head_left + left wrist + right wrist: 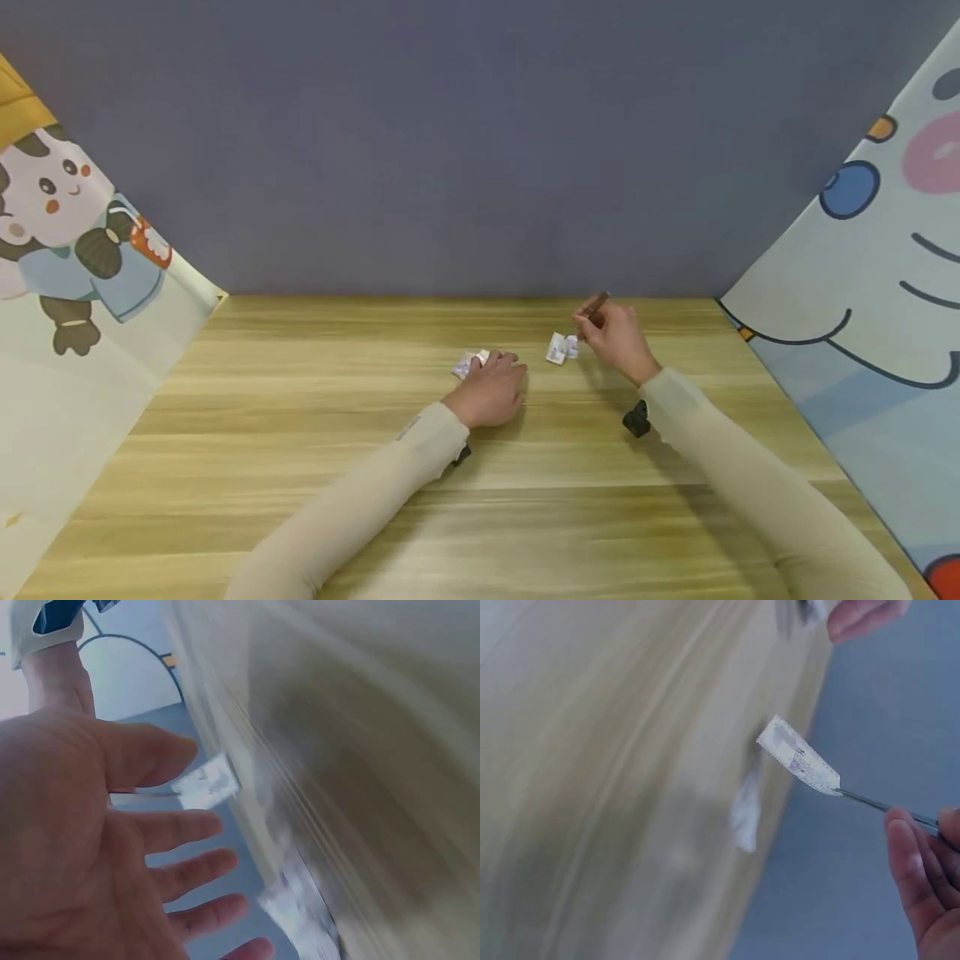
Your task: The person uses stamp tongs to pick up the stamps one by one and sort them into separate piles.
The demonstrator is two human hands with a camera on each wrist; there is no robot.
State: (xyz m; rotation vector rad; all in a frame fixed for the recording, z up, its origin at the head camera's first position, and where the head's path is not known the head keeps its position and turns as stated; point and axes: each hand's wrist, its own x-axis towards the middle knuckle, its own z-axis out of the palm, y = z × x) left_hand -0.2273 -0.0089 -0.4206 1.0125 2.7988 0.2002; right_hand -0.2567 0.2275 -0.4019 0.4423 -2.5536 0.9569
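Observation:
My right hand (617,337) pinches a slim pair of metal tweezers (877,802) between thumb and fingers. At the tweezers' tips is a small white stamp-like piece (799,757) with serrated edges and purple print, raised off the table. A similar piece (556,348) lies on the table beside it. Farther left, my left hand (491,392) is low over the table, its fingers extended and slightly bent. More small white-and-purple pieces (463,365) lie at its fingertips, partly covered by them. In the left wrist view the palm shows nothing in it.
The wood-grain table (337,500) meets a plain grey-blue panel (480,150) at its far edge, close behind the pieces. Cartoon-printed panels stand at the left (90,275) and right (862,275). Both forearms, in light sleeves, cross the table's near part.

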